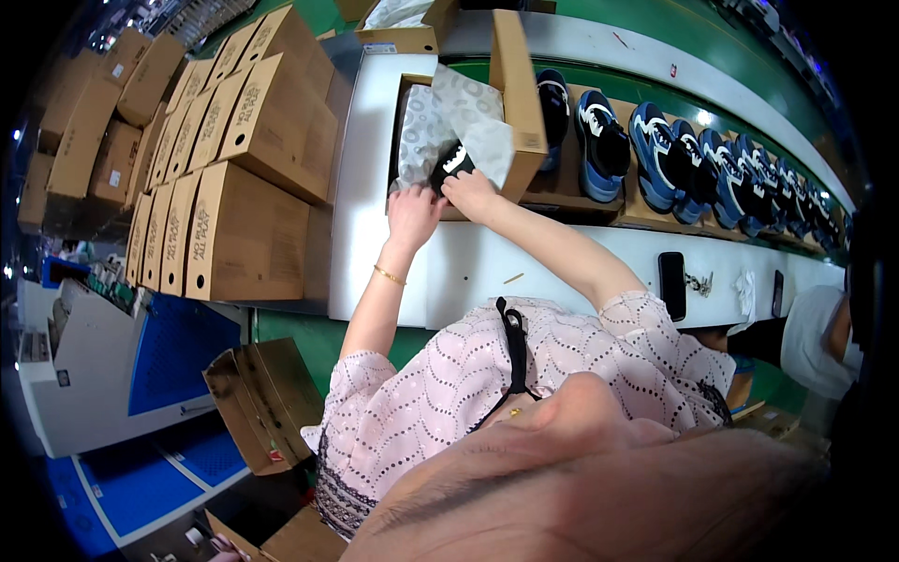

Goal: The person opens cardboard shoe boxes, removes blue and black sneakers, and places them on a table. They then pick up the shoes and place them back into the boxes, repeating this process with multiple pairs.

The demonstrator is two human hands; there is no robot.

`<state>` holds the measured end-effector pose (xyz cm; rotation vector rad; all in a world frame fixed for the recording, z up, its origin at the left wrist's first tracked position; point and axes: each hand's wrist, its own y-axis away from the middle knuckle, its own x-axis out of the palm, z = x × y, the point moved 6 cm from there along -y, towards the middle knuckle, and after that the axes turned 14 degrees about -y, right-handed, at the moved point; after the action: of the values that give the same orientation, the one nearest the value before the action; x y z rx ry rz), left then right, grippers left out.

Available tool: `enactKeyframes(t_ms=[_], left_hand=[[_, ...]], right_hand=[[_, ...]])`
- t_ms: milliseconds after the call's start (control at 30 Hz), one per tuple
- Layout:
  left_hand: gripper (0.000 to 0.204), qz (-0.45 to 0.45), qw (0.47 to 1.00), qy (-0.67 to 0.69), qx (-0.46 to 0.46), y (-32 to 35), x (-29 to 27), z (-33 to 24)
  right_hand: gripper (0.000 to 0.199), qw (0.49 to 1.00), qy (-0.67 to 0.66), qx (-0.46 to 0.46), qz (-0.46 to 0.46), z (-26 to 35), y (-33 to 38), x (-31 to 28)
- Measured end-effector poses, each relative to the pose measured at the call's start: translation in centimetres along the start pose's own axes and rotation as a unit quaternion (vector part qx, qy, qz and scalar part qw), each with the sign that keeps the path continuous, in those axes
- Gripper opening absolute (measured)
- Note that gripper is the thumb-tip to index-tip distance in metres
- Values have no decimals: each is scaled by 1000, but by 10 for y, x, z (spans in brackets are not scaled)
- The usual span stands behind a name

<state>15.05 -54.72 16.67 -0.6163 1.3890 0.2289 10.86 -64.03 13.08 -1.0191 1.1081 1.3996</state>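
Black-and-white item amid patterned tissue paper in an open cardboard box

Head view: the box sits on the white tabletop, the item near its front edge, partly covered. The left hand bends its fingers at the paper there; the right hand has its fingers at the item. Whether either hand grips, I cannot tell.

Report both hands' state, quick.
Left hand: fingers bent at the near edge of the open shoebox; grip cannot be told.
Right hand: fingers at the black-and-white item; grip cannot be told.
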Motion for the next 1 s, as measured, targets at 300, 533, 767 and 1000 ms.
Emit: enactKeyframes(t_ms=[300,533,767,1000], left_hand=[[31,61,995,-71,23,4,11,-9],[29,-51,994,-65,66,3,11,-13],[50,-23,954,284,-91,-32,55,36],[51,-8,905,268,-329,-48,77,61]], right_hand=[[19,993,-3,113,17,-11,-3,-3],[29,906,-307,74,-282,-47,38,-64],[36,694,-559,28,-452,-16,86,-127],[31,628,-655,-114,-405,5,140,-137]])
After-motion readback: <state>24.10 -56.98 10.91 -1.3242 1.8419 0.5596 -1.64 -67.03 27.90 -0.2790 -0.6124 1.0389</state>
